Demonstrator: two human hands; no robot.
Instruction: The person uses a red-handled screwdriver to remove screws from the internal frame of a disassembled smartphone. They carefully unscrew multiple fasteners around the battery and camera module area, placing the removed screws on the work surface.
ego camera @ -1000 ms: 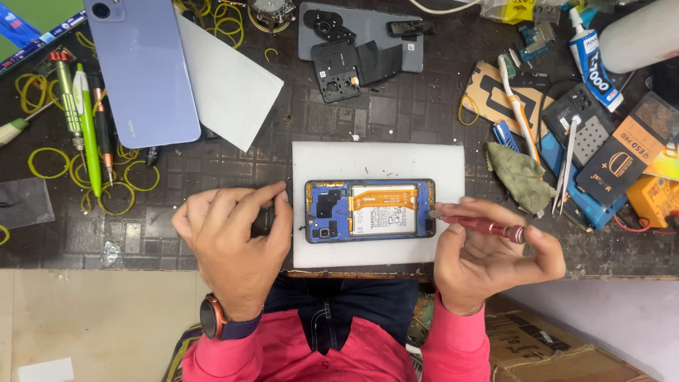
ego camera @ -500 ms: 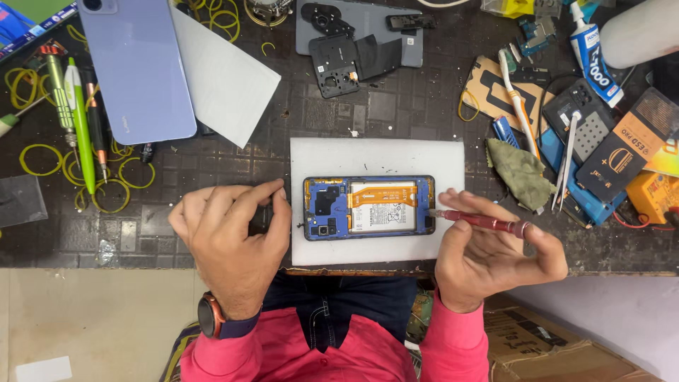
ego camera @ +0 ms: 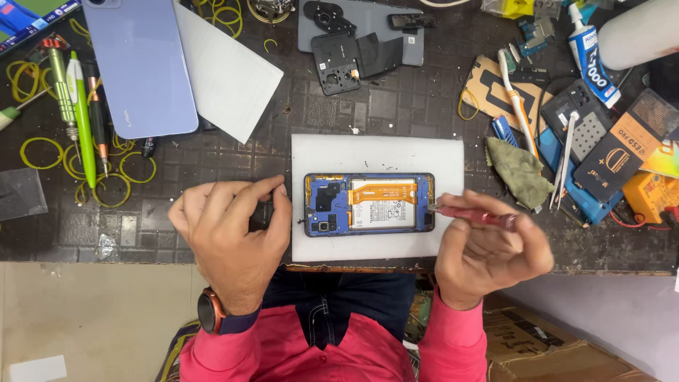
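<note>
- Dark tiled workbench point(ego camera: 396, 113) carries a white mat point(ego camera: 375, 152); the opened phone point(ego camera: 369, 204) lies flat on it, back cover off, blue inner frame and orange flex cable exposed.
- Your left hand point(ego camera: 230, 237) sits just left of the phone, fingers curled, thumb and forefinger pinched near its left edge; whether they hold anything cannot be told.
- Your right hand point(ego camera: 488, 251) is closed around a red-handled screwdriver point(ego camera: 470, 214), its tip at the phone's right end.
- Judgement: the phone is light, stiff and fragile inside. Take hold by the outer side edges only; keep off the flex cable and the battery.
- Judgement: the mat should limit sliding, yet the tip could skate onto the board.
- Nearby: 1 lilac back cover point(ego camera: 138, 67), yellow rubber bands point(ego camera: 39, 148), a green cloth point(ego camera: 520, 173).
</note>
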